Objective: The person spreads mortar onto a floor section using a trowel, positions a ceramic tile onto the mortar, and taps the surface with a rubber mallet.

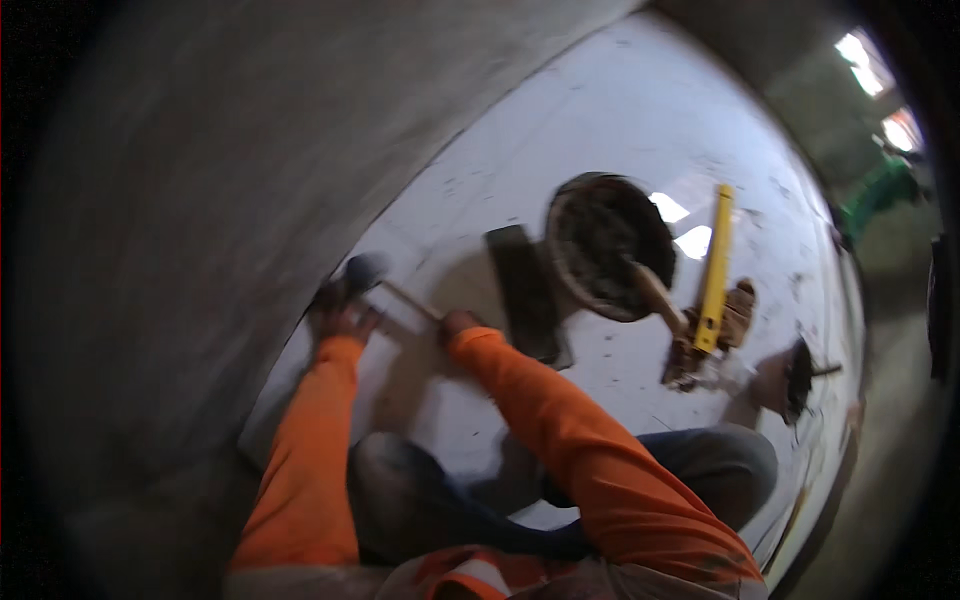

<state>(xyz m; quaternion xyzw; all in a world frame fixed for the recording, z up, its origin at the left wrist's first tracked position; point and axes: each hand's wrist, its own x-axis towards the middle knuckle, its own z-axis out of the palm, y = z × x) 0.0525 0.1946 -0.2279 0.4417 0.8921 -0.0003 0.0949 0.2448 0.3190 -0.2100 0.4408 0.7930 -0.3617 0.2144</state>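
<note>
My right hand (459,323) grips the pale wooden handle of a mallet (366,270), whose dark head is blurred beside the base of the wall. Just below that head, my left hand (344,318) has its fingers spread at the floor's edge along the wall, partly smeared by motion; whatever lies under them is too dark to make out. A long dark rectangular float or board (523,290) lies to the right of my right hand, on the pale tiled floor (610,100).
A bucket of wet grey mix (600,235) with a wooden-handled tool stands right of centre. A yellow level (715,260) rests beside crumpled brown material (738,310). Farther right are another dark vessel (795,380) and a green item (870,195). The concrete wall (200,200) borders the left.
</note>
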